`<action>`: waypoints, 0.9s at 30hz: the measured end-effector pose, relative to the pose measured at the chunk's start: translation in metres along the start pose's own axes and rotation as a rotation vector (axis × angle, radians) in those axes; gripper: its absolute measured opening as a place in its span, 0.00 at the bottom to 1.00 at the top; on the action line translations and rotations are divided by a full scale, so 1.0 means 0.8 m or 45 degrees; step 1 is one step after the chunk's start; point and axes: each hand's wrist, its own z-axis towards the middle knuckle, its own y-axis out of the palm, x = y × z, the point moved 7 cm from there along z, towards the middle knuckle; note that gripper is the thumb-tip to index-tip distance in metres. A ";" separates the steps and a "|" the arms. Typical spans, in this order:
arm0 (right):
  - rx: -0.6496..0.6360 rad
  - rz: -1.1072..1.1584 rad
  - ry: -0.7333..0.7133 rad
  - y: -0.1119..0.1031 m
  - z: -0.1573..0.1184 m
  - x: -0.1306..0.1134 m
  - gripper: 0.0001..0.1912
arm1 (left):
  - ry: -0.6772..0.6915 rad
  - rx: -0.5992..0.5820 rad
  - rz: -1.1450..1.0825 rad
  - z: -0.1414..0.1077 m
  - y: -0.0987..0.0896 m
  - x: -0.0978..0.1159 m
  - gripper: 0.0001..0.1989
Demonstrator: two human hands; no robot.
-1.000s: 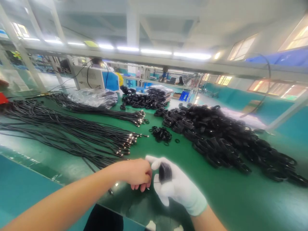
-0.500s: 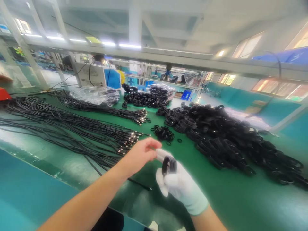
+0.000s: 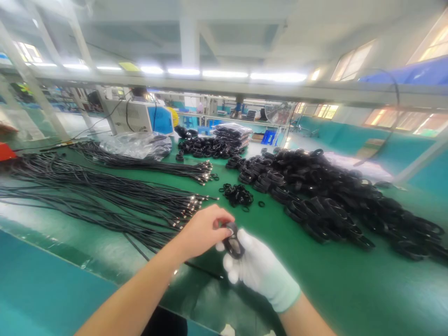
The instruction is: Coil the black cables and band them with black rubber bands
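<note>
Black coiled cable [image 3: 233, 243] is sitting pinched between both hands at 6 o'clock of the worktop [image 3: 315, 280], white-gloved right hand [image 3: 261, 270] cupping it, bare left hand [image 3: 206, 231] gripping its top; loosening either is likely letting the loops spring open.

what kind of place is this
Most likely a factory assembly line for cables. A long green bench holds loose black cables and a heap of coiled cable bundles, with more benches under strip lights behind.
</note>
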 end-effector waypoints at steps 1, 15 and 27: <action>-0.039 0.047 0.055 0.004 0.001 0.004 0.23 | 0.027 -0.116 -0.147 0.000 0.002 -0.001 0.17; 0.140 -0.456 -0.066 0.002 -0.001 -0.017 0.26 | -0.322 0.125 -0.318 -0.019 0.010 -0.022 0.11; 0.118 -0.337 -0.021 -0.002 -0.001 -0.003 0.22 | -0.389 -0.007 -0.850 -0.036 0.053 -0.032 0.06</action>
